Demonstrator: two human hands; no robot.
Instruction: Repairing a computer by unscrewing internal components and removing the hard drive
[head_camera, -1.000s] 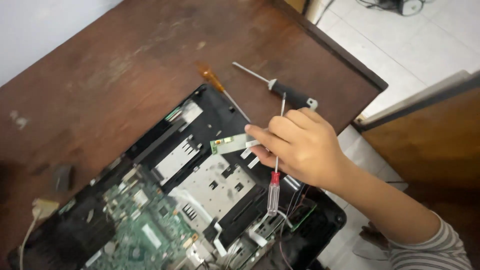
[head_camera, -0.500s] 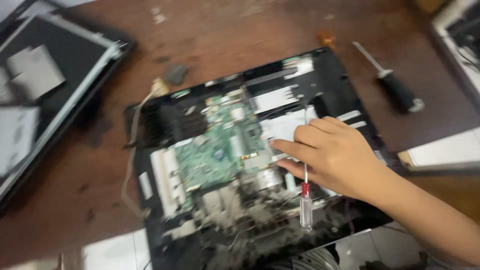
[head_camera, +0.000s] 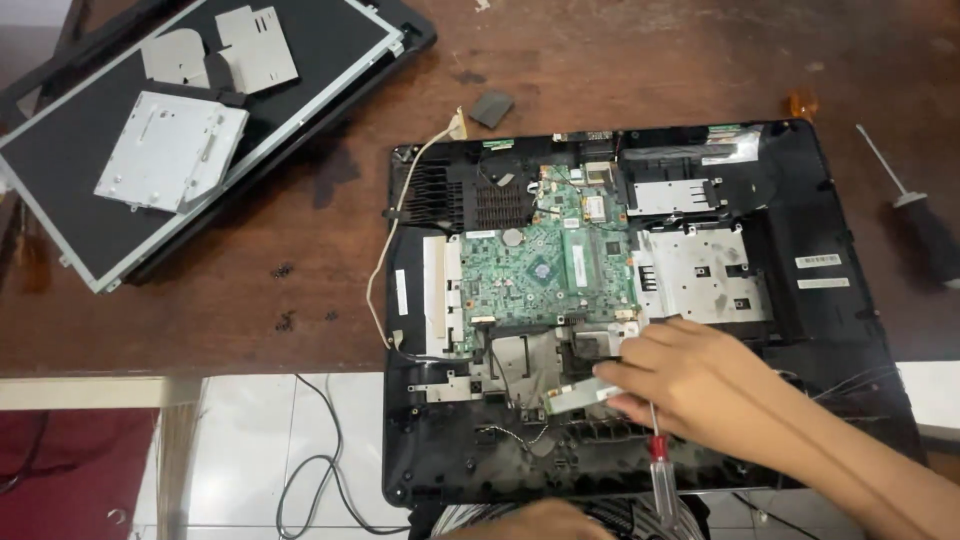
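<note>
Lower right of the frame, the right hand (head_camera: 690, 385) pinches a small green circuit strip (head_camera: 580, 397) over the opened laptop base (head_camera: 840, 320), with a red-handled screwdriver (head_camera: 662, 480) tucked in its fingers. At the bottom edge, the left hand (head_camera: 520, 522) barely shows; I cannot tell its grip. A black-handled screwdriver (head_camera: 925, 225) lies on the counter (head_camera: 300, 280) at right.

This looks like a home repair corner rather than a fitted workshop. A worn brown wooden table (head_camera: 620, 70) stands on a white tiled floor (head_camera: 250, 450), where a loose cable (head_camera: 320, 470) trails. On the table lie an opened laptop base (head_camera: 840, 330) with its green circuit board (head_camera: 545, 270), a detached screen panel (head_camera: 60, 190) and a black-handled screwdriver (head_camera: 925, 230).
</note>
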